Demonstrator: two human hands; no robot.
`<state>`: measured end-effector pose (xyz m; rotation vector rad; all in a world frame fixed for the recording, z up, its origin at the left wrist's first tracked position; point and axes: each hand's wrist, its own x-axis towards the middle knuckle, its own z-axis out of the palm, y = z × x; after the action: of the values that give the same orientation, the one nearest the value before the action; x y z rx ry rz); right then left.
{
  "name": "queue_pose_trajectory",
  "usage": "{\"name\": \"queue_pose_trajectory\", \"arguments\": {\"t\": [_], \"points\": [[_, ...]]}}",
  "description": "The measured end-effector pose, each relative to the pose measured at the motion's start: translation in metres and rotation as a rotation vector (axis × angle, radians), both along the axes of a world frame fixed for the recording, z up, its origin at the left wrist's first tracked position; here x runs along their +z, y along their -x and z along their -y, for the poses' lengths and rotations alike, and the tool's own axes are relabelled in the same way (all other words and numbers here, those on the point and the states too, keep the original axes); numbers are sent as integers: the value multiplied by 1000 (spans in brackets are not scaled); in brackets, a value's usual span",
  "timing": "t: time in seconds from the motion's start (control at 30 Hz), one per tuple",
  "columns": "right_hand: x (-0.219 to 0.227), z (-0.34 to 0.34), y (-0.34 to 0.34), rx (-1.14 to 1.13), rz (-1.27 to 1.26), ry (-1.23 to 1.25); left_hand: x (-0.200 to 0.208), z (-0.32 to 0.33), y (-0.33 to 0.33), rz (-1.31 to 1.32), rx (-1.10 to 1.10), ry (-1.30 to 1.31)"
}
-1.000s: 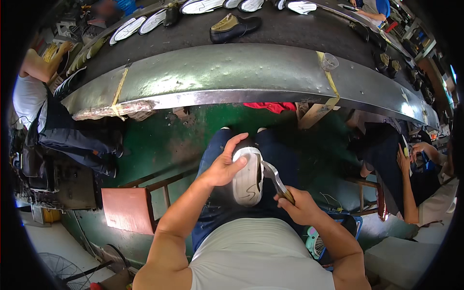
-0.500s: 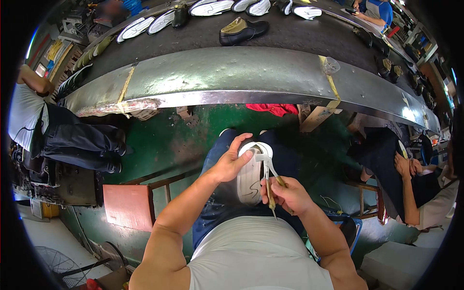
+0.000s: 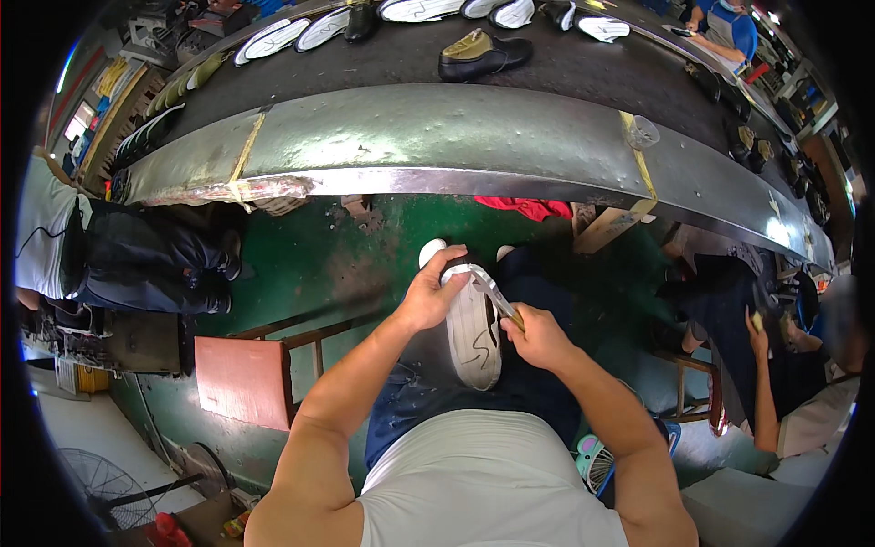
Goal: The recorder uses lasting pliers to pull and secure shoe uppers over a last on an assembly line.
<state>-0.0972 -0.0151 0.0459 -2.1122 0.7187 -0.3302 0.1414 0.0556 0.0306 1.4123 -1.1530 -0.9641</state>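
Observation:
An upturned shoe [image 3: 472, 345] lies over my lap, its whitish sole facing up with a dark curved mark drawn on it. My left hand [image 3: 428, 297] grips its far end, fingers over the edge and thumb on the sole. In my right hand [image 3: 543, 338] is a pair of lasting pincers [image 3: 493, 294], metal with yellowish handles, its handles mostly covered by my fist. Its metal head reaches across to the shoe's far end, close to my left thumb. Whether the jaws bite the shoe's edge I cannot tell.
Ahead stands a metal-edged bench [image 3: 392, 137] with several upturned shoes and a black-and-tan shoe [image 3: 483, 56]. A reddish stool [image 3: 239, 381] is at my left, a turquoise fan [image 3: 594, 463] at my right. People work on both sides and across the bench.
My right hand has moved a little forward, and its grip on the pincers has closed; the spread handles now lie together. The pincers' head has swung toward the shoe's far end.

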Motion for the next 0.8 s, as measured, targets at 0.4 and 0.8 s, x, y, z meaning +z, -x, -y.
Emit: {"name": "queue_pose_trajectory", "arguments": {"t": [0.4, 0.8], "points": [[-18, -3, -12, -68, 80, 127, 39, 7, -57, 105, -406, -273], [-17, -5, -6, -99, 15, 104, 4, 6, -15, 204, -64, -46]]}}
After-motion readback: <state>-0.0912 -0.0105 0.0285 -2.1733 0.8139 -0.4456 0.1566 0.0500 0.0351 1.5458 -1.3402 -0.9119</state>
